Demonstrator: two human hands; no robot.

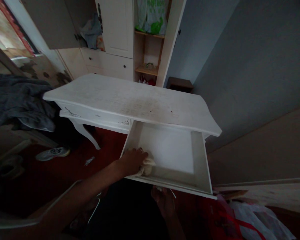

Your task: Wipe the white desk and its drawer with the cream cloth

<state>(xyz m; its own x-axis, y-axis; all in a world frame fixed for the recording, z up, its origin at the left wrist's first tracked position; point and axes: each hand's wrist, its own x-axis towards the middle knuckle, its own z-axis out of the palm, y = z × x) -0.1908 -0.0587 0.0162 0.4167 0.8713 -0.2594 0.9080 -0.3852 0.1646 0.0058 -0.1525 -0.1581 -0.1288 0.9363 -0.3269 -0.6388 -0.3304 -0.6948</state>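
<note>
In the front left corner of the pulled-out drawer (168,148), my left hand (133,161) is closed over a crumpled cream cloth (147,166), which touches the drawer's inside. A ring shows on one finger. Below the drawer front, my right hand (164,201) has its fingers curled close to the outer face. A small white bit shows at its fingertips, too dim to name. The drawer belongs to a white table (110,88) whose top has grey smudges and small dark marks.
A white wardrobe (117,36) with shelves stands behind the table. Dark clothing (20,100) is heaped at left, above a sneaker (52,153) on the red floor (107,140). At lower right lie a red bag (220,216) and a white plastic bag (261,220). A wall (260,83) rises at right.
</note>
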